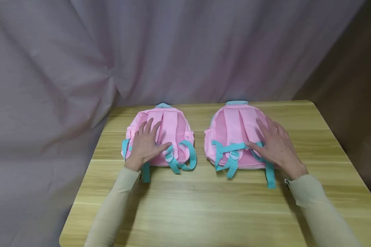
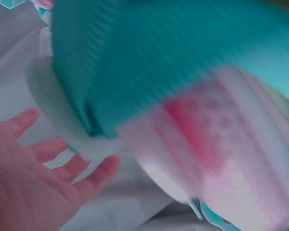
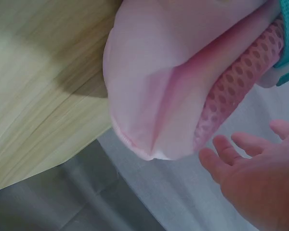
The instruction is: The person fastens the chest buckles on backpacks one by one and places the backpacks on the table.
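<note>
Two pink backpacks lie side by side on the wooden table, shoulder straps facing up and teal top handles toward the curtain. Over the left backpack my left hand is held with spread fingers. My right hand is over the right side of the right backpack, its thumb overlapping a teal strap in the head view. In the left wrist view a blurred teal strap fills much of the picture, beyond the relaxed fingers. Pink mesh shows near my right fingertips in the right wrist view. Neither hand grips anything.
Grey curtain hangs right behind the table's far edge, with a darker drape at the right. Loose teal strap ends trail onto the wooden table in front of the bags.
</note>
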Motion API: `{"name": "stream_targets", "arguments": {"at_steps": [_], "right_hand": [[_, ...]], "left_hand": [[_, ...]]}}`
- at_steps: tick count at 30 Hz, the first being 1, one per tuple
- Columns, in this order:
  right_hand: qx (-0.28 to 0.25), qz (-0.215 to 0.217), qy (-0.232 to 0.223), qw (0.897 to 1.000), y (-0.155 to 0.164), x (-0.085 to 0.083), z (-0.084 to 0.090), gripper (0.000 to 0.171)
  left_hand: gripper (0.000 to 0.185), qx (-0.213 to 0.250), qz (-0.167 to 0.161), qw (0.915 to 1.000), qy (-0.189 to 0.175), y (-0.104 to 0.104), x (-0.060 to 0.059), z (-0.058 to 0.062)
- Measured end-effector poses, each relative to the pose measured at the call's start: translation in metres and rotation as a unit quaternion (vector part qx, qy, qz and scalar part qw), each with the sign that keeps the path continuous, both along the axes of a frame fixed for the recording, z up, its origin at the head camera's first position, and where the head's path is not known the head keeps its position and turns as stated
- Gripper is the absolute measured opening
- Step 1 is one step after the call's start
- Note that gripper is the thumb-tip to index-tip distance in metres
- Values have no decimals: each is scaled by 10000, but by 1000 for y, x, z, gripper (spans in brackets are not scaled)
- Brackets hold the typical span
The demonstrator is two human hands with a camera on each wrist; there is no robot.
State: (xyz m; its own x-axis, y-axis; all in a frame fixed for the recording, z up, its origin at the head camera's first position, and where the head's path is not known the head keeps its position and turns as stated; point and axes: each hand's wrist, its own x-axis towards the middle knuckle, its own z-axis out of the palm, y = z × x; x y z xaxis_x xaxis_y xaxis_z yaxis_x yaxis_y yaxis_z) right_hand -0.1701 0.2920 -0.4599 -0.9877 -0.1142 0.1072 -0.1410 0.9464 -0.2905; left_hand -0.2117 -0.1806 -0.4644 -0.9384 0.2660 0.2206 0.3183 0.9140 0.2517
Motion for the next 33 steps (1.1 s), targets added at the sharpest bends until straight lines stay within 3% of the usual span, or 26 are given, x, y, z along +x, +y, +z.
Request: {"name": "stream_targets", "arguments": {"at_steps": [7,13,19,33], "right_hand": [[-182,-9,-45,9998,2,7,5,105],[-294,185,75,9994,6,8,11,76],[-402,430,51,9983,10,10,15,51],[-266,609,-156,9977,7,11,14,45]], "left_hand": [[87,384,-324,9986,163,15,2,6],[74,736,-598,9951,264,32,2,11],[67,898,-817,9926,101,56,6,14],[62,776,-1568,9846,-30,120,13,15]]}}
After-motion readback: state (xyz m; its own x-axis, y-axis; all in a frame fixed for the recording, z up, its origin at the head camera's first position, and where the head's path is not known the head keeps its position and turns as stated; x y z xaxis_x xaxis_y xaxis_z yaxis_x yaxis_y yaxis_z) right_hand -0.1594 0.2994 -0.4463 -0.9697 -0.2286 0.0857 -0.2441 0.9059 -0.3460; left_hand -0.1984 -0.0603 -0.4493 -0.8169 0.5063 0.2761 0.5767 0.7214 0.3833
